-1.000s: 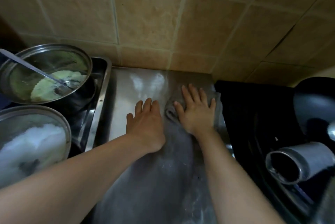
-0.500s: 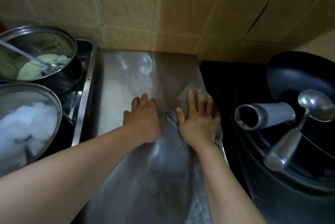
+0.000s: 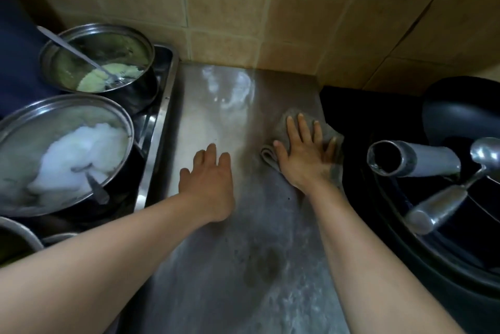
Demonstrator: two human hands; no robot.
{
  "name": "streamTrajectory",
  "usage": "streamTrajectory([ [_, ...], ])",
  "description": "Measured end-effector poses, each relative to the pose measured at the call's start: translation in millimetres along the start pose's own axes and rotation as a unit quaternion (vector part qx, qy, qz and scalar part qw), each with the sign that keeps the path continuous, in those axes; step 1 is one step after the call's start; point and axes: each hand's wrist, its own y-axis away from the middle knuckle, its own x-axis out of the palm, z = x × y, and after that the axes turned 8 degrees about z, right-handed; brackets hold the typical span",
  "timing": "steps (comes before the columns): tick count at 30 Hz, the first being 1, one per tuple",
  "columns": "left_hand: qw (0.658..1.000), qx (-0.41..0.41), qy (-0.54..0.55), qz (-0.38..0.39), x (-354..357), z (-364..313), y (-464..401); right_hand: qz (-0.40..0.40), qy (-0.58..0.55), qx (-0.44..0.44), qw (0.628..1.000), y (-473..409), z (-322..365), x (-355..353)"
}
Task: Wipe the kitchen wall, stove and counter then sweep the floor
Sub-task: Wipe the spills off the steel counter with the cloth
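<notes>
While the flat right hand point(image 3: 305, 155) presses the grey folded cloth point(image 3: 293, 132) along the steel counter point(image 3: 230, 266), now nearer its right edge, the left hand point(image 3: 208, 187) rests spread alongside; counter wiping continues.

Grey cloth point(image 3: 284, 130) on silvery counter point(image 3: 216, 266) (mottled), tan tiled wall point(image 3: 243, 9), black wok point(image 3: 460, 117)

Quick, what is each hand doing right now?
Left hand: open, flat on the steel counter, holding nothing.
Right hand: open, straight fingers pressing the grey cloth onto the counter.
</notes>
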Motion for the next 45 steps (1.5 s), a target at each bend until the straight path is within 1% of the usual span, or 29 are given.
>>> streamTrajectory([
  [3, 1.0, -0.011, 0.007, 0.02, -0.9, -1.0, 8.2, -0.013, 0.026, -0.068, 0.997, 33.4, 1.2, 12.3],
  [7, 0.999, -0.017, 0.006, 0.041, 2.4, -1.8, 23.6, 0.002, 0.028, -0.13, 0.991, 88.9, 11.3, 28.3],
  [10, 0.999, -0.019, 0.003, 0.044, 8.5, -1.9, 33.0, 0.009, 0.03, -0.144, 0.989, 116.1, 14.3, 38.4],
  [13, 0.999, -0.022, 0.007, 0.048, 11.3, -1.9, 40.9, 0.017, 0.031, -0.137, 0.99, 123.2, 16.7, 39.4],
  [20, 0.999, -0.024, 0.017, 0.039, 7.6, -1.1, 45.2, 0.016, 0.025, -0.131, 0.991, 113.7, 18.3, 38.5],
  [28, 0.999, -0.047, 0.006, -0.016, 3.8, 2.9, 38.6, 0.021, 0.023, -0.134, 0.99, 68.8, 21.9, 23.9],
  [35, 0.993, -0.098, 0.031, -0.057, 8.1, 2.0, 28.2, 0.022, 0.032, -0.152, 0.988, -6.7, 36.1, 4.0],
  [39, 0.986, -0.137, 0.055, -0.079, 17.5, 4.1, 35.2, 0.015, 0.025, -0.164, 0.986, -22.5, 51.0, 1.7],
  [40, 0.984, -0.145, 0.059, -0.081, 20.5, 3.4, 38.2, 0.019, 0.024, -0.18, 0.983, -19.8, 50.5, 1.2],
  [42, 0.98, -0.162, 0.068, -0.089, 24.6, 1.7, 44.9, 0.031, 0.041, -0.239, 0.97, -3.2, 50.0, 2.6],
  [45, 0.971, -0.179, 0.093, -0.126, 27.5, -1.2, 52.6, 0.031, 0.069, -0.347, 0.935, 43.8, 53.2, 16.1],
])
